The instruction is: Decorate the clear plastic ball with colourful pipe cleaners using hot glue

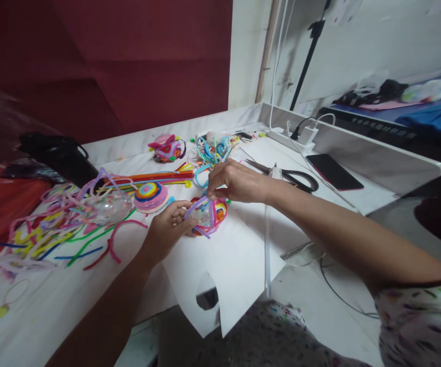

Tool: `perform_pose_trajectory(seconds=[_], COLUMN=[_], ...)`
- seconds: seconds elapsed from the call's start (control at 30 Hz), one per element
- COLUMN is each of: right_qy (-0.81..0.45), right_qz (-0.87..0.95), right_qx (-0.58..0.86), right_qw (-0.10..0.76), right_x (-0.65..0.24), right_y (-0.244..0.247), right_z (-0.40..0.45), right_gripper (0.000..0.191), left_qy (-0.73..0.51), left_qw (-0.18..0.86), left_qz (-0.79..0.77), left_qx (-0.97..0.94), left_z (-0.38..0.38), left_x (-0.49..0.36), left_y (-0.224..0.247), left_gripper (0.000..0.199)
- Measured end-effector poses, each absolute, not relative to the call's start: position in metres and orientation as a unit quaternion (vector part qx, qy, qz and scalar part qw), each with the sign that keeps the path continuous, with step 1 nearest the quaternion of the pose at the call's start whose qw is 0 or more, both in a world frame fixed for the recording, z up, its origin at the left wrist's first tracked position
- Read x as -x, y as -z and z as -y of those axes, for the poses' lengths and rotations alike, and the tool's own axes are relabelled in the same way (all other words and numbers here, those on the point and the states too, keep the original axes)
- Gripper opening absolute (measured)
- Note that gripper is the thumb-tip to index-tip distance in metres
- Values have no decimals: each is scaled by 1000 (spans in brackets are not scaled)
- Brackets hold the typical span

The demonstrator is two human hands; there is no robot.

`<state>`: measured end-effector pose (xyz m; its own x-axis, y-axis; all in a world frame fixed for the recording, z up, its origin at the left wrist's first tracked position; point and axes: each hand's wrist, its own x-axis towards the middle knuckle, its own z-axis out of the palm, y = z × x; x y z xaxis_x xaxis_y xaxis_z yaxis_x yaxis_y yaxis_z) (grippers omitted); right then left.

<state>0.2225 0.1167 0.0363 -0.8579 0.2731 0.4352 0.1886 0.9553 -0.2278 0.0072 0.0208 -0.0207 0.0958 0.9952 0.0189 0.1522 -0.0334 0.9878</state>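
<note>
My left hand is closed round the left side of a clear plastic ball partly covered with coloured pipe cleaners in pink, orange and red. A purple pipe cleaner runs along the ball's clear part. At the ball's top edge my right hand has its thumb and fingers pinched together on the purple pipe cleaner; the fingertips partly hide the contact. Below the ball lies a white paper sheet with a cut-out hole. Just left of the ball sits a finished-looking ringed dome in pink, yellow and blue.
Loose pipe cleaners are heaped at the left, with a black glue gun-like tool behind. A straight bundle, a decorated ball and blue loops lie farther back. Scissors, a phone and charger cables are at right.
</note>
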Motion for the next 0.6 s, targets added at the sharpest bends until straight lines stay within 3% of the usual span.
perform_pose_trajectory(seconds=[0.6], right_qy=[-137], right_qz=[950], right_qx=[101], right_qw=[263], right_x=[-220], right_y=[-29], right_z=[-127], right_gripper=[11], left_qy=[-451], left_qw=[424], left_qz=[-558], left_qx=[-553], left_z=[-20], left_x=[-9], left_y=[29], left_gripper=[44])
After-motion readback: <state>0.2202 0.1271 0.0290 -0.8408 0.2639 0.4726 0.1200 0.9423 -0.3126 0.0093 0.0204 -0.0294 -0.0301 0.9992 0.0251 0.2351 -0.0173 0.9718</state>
